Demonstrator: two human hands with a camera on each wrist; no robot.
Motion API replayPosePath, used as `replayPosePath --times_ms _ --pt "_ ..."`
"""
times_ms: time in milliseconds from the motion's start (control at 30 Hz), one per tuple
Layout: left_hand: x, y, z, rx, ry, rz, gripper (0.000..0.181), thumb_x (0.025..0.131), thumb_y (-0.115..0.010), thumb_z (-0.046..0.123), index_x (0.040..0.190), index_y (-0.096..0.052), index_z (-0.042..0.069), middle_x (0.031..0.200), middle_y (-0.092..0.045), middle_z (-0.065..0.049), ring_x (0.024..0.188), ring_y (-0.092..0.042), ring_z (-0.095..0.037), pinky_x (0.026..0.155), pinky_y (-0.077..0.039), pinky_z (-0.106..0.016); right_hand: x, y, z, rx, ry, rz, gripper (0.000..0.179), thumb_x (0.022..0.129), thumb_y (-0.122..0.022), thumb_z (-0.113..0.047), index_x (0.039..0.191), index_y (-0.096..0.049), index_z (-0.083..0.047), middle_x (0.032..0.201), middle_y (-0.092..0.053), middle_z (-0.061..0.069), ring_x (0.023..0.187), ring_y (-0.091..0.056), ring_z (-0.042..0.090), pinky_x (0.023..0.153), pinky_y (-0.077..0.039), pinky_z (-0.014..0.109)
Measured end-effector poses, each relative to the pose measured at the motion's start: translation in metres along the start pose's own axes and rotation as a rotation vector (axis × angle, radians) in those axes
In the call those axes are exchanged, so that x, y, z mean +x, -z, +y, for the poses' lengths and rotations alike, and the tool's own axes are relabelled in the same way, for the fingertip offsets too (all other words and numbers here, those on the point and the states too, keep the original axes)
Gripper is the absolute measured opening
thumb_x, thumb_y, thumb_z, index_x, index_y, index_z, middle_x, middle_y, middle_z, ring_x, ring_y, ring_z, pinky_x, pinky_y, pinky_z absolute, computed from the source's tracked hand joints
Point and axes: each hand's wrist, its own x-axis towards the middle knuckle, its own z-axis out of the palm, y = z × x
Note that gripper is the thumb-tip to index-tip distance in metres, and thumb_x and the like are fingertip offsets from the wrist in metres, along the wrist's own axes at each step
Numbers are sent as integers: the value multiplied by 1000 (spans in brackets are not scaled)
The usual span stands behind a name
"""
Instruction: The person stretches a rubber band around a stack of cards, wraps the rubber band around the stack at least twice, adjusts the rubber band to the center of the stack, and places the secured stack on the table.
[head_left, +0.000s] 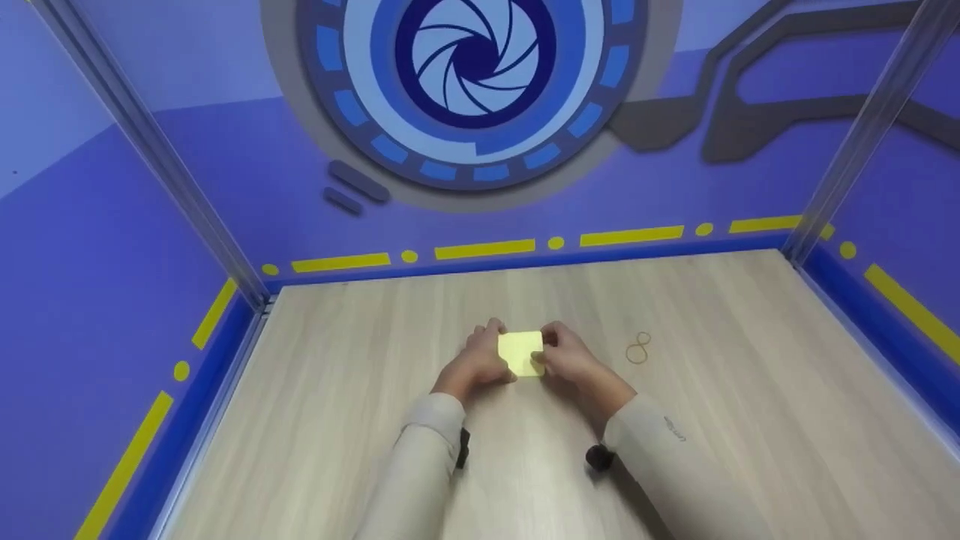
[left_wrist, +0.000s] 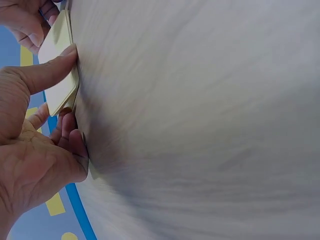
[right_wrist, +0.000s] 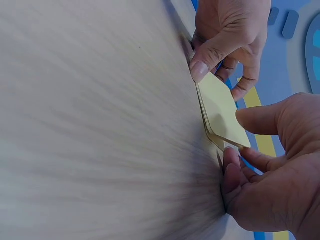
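A thin stack of pale yellow square cards (head_left: pixel 519 346) with rounded corners lies low over the wooden table, between both hands. My left hand (head_left: pixel 480 361) holds its left side, with the thumb along the near edge and the fingers round the far side. At the right edge, my right hand (head_left: pixel 571 358) pinches the top card (right_wrist: pixel 220 110) between thumb and index finger. The right wrist view shows that card's corner lifted slightly apart from the layers below. My right hand's other fingers curl beneath, close to the tabletop.
A tan rubber band (head_left: pixel 637 349), twisted into a figure eight, lies on the table (head_left: pixel 360 420) to the right of my right hand. Blue printed panels (head_left: pixel 225 187) enclose the table at the back and sides, with metal posts (head_left: pixel 157 157) at the corners.
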Motion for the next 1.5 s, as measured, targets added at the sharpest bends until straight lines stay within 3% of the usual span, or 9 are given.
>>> replayPosePath --times_ms 133,367,467,733,1100,1233,1500 --pt "-1 -1 -1 20 -2 10 85 63 -89 12 135 -42 15 121 -47 -11 107 -47 -26 95 -44 -44 -1 -2 0 -8 -9 1 46 91 -64 -10 134 -47 -9 153 -44 14 143 -40 30 119 -31 47" --pt "-1 -2 -1 18 -1 8 84 64 -89 13 134 -43 14 120 -47 -8 106 -47 -25 94 -45 -43 -2 -3 -2 -60 6 6 45 91 -63 -11 133 -49 -10 151 -46 15 138 -44 29 110 -40 46" --pt "-1 -1 -1 22 -8 10 84 64 -89 13 134 -43 14 120 -47 -9 106 -47 -25 93 -44 -43 -1 -3 -2 -70 17 8 45 90 -63 -11 133 -50 -9 148 -49 16 139 -44 31 115 -34 50" --pt "-1 -2 -4 -6 -30 22 85 63 -88 8 134 -41 15 122 -46 -10 107 -46 -27 94 -44 -44 0 -2 -1 -48 39 10 46 90 -63 -9 134 -51 -5 144 -52 18 137 -46 33 116 -35 50" --pt "-4 -5 -6 35 -41 22 86 68 -87 9 137 -37 18 126 -42 -5 113 -45 -23 99 -44 -44 1 -4 -2 -85 26 -4 67 83 -56 0 147 -37 7 153 -39 26 144 -36 40 120 -27 51" --pt "-4 -5 -6 45 -62 17 87 68 -87 8 138 -35 18 128 -41 -5 114 -45 -23 101 -44 -42 2 -2 -2 -98 11 -13 70 82 -59 -2 147 -38 6 149 -43 26 136 -43 37 117 -33 51" --pt "-3 -6 -7 79 -118 24 87 69 -86 10 137 -33 20 130 -38 -6 116 -44 -22 103 -43 -41 4 3 -5 -97 -16 -36 54 82 -65 -7 134 -55 2 127 -62 17 113 -57 27 103 -45 43"
